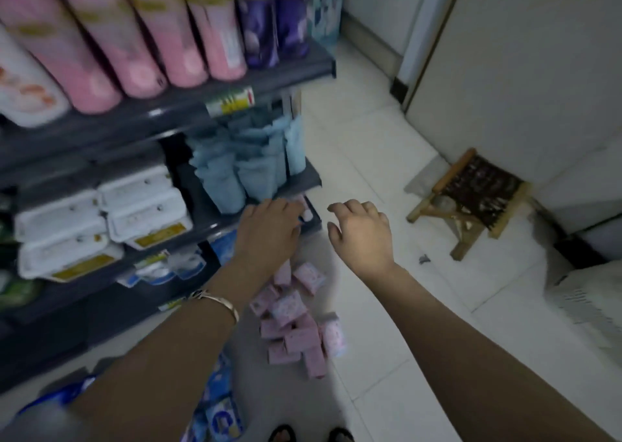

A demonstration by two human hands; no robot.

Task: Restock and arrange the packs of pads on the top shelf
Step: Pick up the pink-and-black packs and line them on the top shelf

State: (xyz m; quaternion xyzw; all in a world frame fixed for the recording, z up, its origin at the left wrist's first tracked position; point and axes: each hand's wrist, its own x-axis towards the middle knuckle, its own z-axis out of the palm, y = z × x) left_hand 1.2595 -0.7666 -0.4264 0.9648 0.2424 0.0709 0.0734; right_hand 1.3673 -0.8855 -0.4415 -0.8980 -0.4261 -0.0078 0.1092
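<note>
Two hands reached out beside the dark shelving, held apart from each other. The left hand (269,231) lay at the front right corner of the lower shelf (205,211), its fingers over a single pink pack (305,213). Blur hid whether they gripped it or only touched it, so its state cannot be told. The right hand (361,234) hung in the air just beside the left, fingers loosely curled round nothing.

Many loose pink packs (296,330) lay heaped on the tiled floor (387,307) under the left forearm, near the foot of the shelving. On the upper shelf (303,68) stood a row of tall pink packs (141,37), with purple packs (269,20) at its right end. Blue packs (249,165) stood by the lower shelf's right edge (white boxes (101,219) to their left). A wooden stool (471,202) sat against the wall.
</note>
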